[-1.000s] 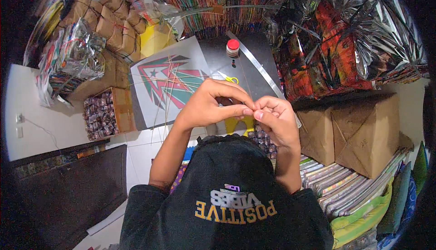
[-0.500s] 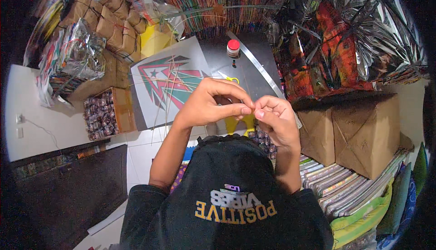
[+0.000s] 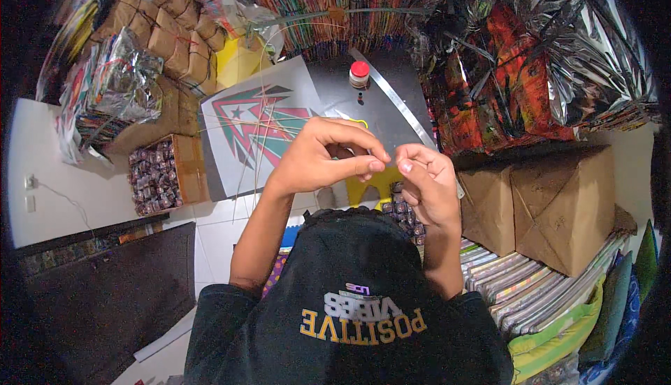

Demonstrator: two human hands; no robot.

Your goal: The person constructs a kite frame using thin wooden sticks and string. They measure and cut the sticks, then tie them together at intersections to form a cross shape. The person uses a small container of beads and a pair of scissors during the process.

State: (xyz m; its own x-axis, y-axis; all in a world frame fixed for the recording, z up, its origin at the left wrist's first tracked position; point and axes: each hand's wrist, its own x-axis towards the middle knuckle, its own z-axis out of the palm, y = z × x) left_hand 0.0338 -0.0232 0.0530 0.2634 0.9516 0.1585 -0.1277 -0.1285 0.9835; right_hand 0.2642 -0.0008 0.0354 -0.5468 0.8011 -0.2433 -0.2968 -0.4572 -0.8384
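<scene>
My left hand (image 3: 325, 156) is raised over the near edge of the dark table, its thumb and forefinger curled close together at the tips. Facing it, my right hand (image 3: 430, 181) has its thumb pressed to its forefinger. A small gap parts the two hands. Whatever the fingertips hold is too fine to make out. Beyond my left hand lies a white sheet (image 3: 222, 149) with a red, green and black angular pattern and a star. Several thin sticks (image 3: 260, 130) cross over it. Yellow-handled scissors (image 3: 362, 122) show partly behind my left hand.
A red-lidded jar (image 3: 359, 73) and a long metal ruler (image 3: 398, 102) rest on the dark table (image 3: 325, 70). Brown wrapped boxes (image 3: 559, 203) stand at right. An open carton (image 3: 192, 168) of small packets sits at left. Stacked bundles line the far side.
My hands have drawn slightly apart; their fingertips were nearly touching before. The sheet, jar and ruler stay where they were.
</scene>
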